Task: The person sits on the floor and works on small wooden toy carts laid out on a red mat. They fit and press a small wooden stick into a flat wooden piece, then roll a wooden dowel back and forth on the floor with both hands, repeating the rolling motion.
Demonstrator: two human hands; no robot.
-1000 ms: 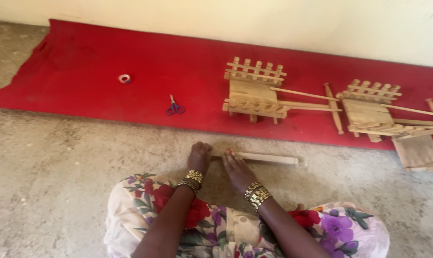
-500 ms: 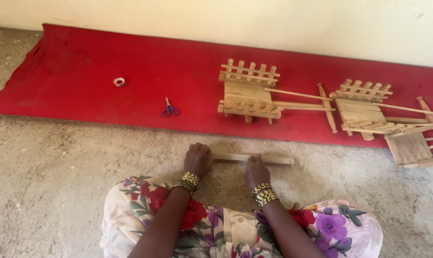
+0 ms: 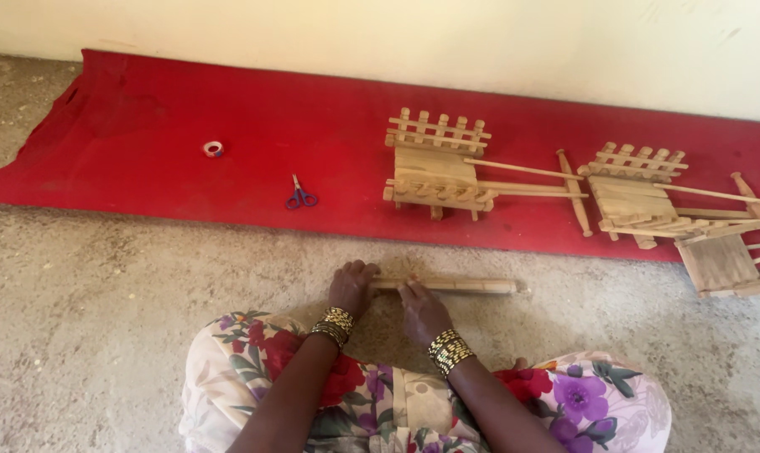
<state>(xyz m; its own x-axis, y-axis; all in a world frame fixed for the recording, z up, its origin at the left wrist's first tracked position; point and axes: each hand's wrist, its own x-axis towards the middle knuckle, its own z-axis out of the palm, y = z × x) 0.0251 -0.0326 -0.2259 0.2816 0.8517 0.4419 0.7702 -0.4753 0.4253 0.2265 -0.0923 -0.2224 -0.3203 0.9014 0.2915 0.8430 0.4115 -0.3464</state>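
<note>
Left hand (image 3: 351, 287), right hand (image 3: 422, 310) on wooden sticks (image 3: 460, 285); scissors (image 3: 300, 196) on red mat (image 3: 145, 143).

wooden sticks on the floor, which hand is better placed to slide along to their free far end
Right, probably. The right hand rests mid-bundle on the wooden sticks, nearer the free end; the left hand grips the opposite end.

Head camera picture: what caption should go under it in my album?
Seated on the floor, both hands, left and right, press on a wooden bundle.
</note>
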